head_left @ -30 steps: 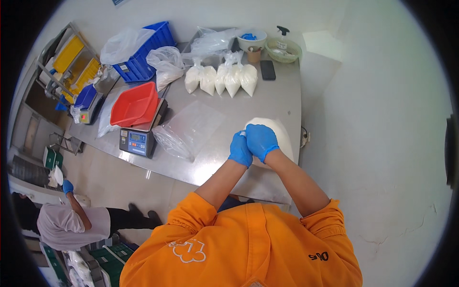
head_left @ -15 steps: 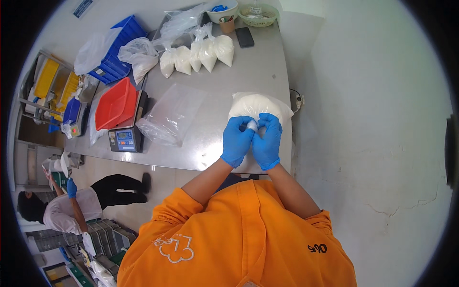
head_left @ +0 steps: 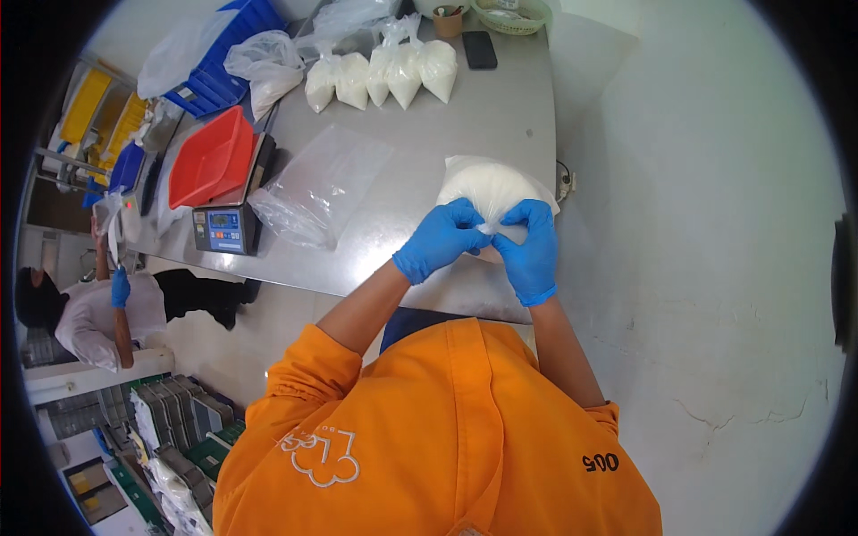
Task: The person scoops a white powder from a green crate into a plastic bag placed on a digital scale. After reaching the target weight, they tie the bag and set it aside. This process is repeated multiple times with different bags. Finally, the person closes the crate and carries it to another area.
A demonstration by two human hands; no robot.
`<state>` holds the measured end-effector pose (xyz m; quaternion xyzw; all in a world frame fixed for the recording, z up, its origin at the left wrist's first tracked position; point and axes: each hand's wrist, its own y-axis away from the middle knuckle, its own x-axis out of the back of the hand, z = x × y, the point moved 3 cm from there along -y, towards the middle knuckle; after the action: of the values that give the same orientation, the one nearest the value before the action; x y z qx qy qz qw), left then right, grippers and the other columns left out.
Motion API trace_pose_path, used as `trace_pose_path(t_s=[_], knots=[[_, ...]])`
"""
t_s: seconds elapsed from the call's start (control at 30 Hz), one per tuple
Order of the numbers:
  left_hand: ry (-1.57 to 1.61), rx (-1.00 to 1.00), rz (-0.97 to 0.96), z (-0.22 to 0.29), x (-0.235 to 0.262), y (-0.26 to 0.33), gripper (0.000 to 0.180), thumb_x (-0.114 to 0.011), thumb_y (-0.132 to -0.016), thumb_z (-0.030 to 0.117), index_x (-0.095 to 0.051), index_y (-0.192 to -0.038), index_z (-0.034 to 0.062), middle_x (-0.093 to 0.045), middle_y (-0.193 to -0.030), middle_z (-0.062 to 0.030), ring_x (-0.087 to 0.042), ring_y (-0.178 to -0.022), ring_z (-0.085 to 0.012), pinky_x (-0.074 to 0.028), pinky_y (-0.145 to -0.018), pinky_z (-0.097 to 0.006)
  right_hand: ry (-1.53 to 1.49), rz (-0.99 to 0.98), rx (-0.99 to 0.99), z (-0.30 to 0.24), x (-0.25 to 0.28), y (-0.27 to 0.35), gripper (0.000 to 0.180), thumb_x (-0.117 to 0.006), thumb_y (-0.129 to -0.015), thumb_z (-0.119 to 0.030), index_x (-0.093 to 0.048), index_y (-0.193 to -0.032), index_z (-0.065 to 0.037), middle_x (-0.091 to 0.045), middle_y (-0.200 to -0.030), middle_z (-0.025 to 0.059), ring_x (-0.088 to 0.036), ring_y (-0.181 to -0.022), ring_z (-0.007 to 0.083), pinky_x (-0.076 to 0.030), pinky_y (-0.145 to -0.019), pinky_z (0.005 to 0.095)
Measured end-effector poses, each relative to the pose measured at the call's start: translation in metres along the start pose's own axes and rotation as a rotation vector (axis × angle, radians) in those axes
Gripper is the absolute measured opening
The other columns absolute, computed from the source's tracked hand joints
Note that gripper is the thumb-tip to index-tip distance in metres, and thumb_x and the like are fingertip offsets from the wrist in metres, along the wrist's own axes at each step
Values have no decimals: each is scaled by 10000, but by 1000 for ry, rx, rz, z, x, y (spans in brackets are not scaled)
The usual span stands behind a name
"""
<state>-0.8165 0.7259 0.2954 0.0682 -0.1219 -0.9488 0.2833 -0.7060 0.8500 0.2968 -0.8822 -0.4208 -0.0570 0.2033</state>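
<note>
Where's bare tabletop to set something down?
Bare tabletop shows between the phone and big white bag, and between the clear bag and left hand. Crowded: the back, with small bags and blue crate, and left, around the scale.

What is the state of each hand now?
Left hand: closed, pinching the neck of the white-powder plastic bag.
Right hand: fingers curled at the same neck; full closure cannot be told.

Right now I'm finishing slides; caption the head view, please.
Gloved left hand and right hand pinch the neck of a white-filled bag on a metal table.
</note>
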Motion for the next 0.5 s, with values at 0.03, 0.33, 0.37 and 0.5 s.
trace_pose_path(t_s=[0.03,0.33,0.37,0.5], knots=[[-33,-9,-38,3,0,0,206,-724,-848,175,-635,-919,4,-599,-865,-55,-617,-795,-135,-521,-714,-275,61,1,8,2,3,0,289,-732,-711,19,-570,-935,-65,-517,-971,82,-555,-900,232,-469,-787,354],[-30,113,103,-2,0,-5,207,-713,-858,191,-678,-927,-1,-632,-872,-78,-654,-744,-149,-543,-680,-265,137,-73,81,-9,-1,-1,171,-730,-707,-51,-637,-850,-44,-555,-1001,96,-561,-896,282,-449,-767,410],[-50,96,109,-3,0,-6,196,-701,-866,180,-675,-949,4,-637,-879,-84,-657,-741,-149,-547,-675,-262,128,-69,54,-3,-2,-1,155,-730,-709,-47,-645,-839,-42,-560,-986,100,-566,-884,283,-452,-760,402],[189,-16,161,1,-6,-7,146,-603,-923,139,-671,-955,13,-633,-832,-81,-654,-717,-128,-537,-641,-254,28,-39,-12,4,-5,-6,105,-729,-724,-29,-674,-813,-34,-570,-913,115,-584,-829,282,-462,-727,364]])
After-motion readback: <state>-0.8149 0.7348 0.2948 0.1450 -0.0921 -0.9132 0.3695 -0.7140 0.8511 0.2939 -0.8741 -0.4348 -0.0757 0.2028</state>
